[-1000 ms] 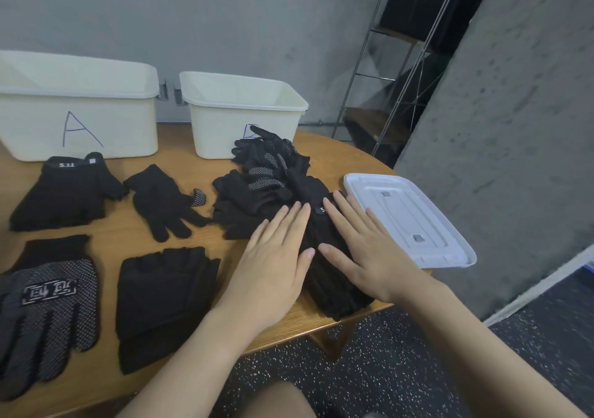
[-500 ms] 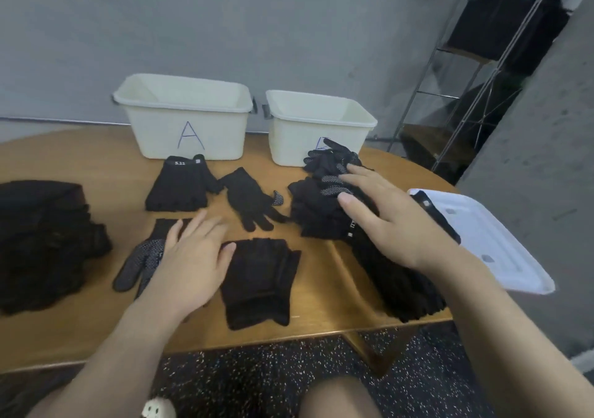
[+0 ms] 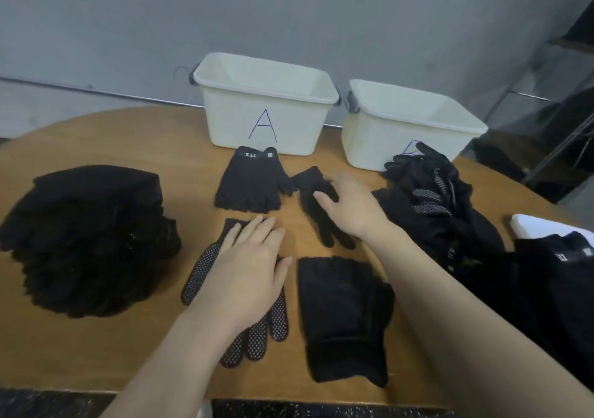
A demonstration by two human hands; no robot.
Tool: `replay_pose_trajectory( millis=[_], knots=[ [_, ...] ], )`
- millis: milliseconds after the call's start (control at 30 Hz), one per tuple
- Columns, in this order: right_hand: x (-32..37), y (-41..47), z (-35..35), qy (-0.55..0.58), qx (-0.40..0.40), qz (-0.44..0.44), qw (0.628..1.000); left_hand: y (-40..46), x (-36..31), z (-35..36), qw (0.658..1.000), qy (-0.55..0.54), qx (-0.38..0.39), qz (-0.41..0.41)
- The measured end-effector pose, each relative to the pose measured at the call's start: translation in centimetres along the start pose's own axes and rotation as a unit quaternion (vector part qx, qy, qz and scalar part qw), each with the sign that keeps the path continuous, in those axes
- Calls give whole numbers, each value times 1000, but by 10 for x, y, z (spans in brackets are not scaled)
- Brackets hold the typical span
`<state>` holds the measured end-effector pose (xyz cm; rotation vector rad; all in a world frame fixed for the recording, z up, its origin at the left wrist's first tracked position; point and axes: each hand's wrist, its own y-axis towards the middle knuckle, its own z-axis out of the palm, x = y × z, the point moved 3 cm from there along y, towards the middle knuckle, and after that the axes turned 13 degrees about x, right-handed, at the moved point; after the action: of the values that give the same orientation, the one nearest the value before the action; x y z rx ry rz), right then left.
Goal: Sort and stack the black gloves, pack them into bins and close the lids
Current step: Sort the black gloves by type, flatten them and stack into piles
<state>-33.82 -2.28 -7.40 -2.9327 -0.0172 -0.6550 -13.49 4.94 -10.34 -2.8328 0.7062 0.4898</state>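
Centrally, a round wooden worktop point(image 3: 96, 347) is seen w/ black gloves laid out in groups. At the far edge two cream bins are stood side by side, both w/o lids: bin A point(image 3: 263, 108) at centre, marked w/ a blue "A", and a second bin point(image 3: 408, 125) to its right, its letter partly hidden by gloves. The left hand point(image 3: 247, 266) is laid flat, fingers straight and slightly spread, on a dotted-grip glove point(image 3: 199, 269) near centre; nothing is gripped. The right hand point(image 3: 350, 205) is placed over a plain full-finger glove point(image 3: 324, 224) just beyond, fingers loosely extended and touching the fabric; whether any of it is pinched can't be told. Left of that glove, just in front of bin A, a fingerless glove stack point(image 3: 247, 182) tagged "5.11" is set. A folded dark stack point(image 3: 344, 318) is lying near the front edge, right of the dotted-grip glove. At far left a large heap point(image 3: 86, 237) of black gloves is piled. To the right, an unsorted pile point(image 3: 434, 199) w/ dotted palms is spread from the second bin toward the near right, where more gloves point(image 3: 553, 289) partly cover a white lid point(image 3: 533, 227).
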Motion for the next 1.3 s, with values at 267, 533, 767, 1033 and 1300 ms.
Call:
replay_pose_trajectory(
  millis=[267, 533, 767, 1033, 1300],
  knots=[
    [-22, 65, -2, 63, -5, 98, 993, 27, 5, -4, 998, -52, -30, 1],
    [-16, 61, -16, 215, -5, 62, 975, 30, 4, -3, 998, -59, -33, 16],
    [18, 4, -64, 327, -16, -33, 944, 30, 2, -24, 958, -276, -76, 24],
    [80, -89, -89, 429, 44, -167, 887, -8, -7, -63, 826, -548, -63, 120],
    [93, -138, -59, 479, 4, -171, 861, -55, -14, -65, 787, -596, -88, 131]
  ],
)
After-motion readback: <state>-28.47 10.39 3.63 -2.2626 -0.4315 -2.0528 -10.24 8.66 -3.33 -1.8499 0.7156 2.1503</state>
